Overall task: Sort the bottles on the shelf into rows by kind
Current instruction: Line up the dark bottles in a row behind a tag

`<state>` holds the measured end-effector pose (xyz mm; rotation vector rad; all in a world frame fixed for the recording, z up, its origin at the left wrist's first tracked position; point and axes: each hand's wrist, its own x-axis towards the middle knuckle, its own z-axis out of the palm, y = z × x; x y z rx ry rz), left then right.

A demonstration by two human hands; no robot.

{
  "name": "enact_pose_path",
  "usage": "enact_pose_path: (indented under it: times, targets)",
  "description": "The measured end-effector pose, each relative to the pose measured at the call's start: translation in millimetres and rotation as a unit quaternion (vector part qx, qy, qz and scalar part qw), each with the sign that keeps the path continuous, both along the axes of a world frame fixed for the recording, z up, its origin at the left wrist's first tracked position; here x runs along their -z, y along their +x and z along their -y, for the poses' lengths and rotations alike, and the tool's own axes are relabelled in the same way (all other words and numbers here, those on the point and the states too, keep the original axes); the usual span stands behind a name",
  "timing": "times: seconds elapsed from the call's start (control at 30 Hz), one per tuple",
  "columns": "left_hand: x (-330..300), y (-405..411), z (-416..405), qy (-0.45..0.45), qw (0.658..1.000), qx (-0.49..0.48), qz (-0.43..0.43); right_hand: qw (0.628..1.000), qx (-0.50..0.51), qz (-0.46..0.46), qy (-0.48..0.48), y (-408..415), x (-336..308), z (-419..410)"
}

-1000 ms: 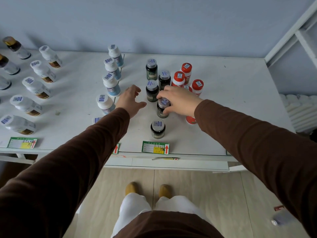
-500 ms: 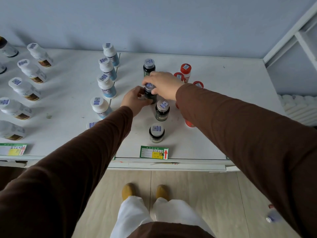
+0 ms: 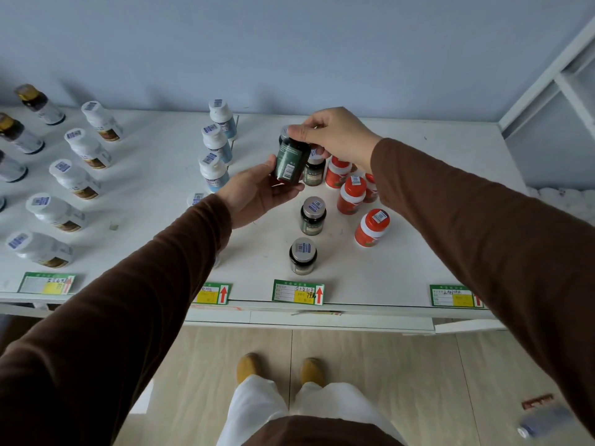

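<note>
Bottle [image 3: 291,160] lifted off shelf [image 3: 402,278], both hands.
Light, hard, slick; R hand [image 3: 335,136] pinches cap, L hand [image 3: 257,194] cups base w/ curled fingers.

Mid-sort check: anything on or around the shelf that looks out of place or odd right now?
Yes. One bottle lies on its side on the floor at lower right, off the shelf. On the shelf, the red-capped bottles stand in a loose cluster, not a row. A dark green bottle is held off the shelf in both hands.
</note>
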<state>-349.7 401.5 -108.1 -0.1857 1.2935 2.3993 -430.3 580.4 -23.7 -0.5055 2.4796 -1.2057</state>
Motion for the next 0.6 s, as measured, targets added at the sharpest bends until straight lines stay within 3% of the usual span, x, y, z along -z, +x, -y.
enact_pose_path:
  times: [0.1, 0.23, 0.33, 0.47, 0.6]
  targets:
    - [-1, -1, 0, -0.012, 0.999, -0.007, -0.031, 1.000, -0.011, 0.000, 0.008, 0, 1, -2]
    - [-4, -7, -8, -0.198, 0.974, -0.035, -0.106, 0.997, -0.033, -0.028, 0.058, 4, 1, -5]
    - [-2, -14, -12, -0.379, 0.913, -0.056, -0.141, 0.983, -0.072, -0.105, 0.135, 6, 5, -6]
    - [11, -20, -8, -0.557, 0.815, 0.010, -0.162, 0.941, -0.156, -0.167, 0.248, 6, 26, -9]
    - [18, -22, -3, -0.647, 0.741, 0.000, -0.181, 0.912, -0.187, -0.209, 0.300, 2, 49, -10]
